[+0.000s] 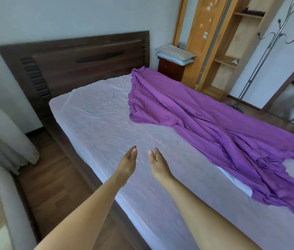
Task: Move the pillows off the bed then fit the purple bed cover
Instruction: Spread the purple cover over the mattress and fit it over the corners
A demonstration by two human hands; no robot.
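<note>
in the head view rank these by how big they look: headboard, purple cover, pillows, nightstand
1. Purple cover, though it lies nearer the camera.
2. Headboard.
3. Pillows and nightstand look much alike; the nightstand is partly hidden, so I leave them unranked.

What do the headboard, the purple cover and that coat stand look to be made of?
Headboard: dark wood or wood veneer, matt; grain and carved slats show.
Purple cover: thin woven cloth, probably cotton or a blend; it creases and ruffles softly.
Coat stand: metal, shiny; thin curved silvery rods.
</note>
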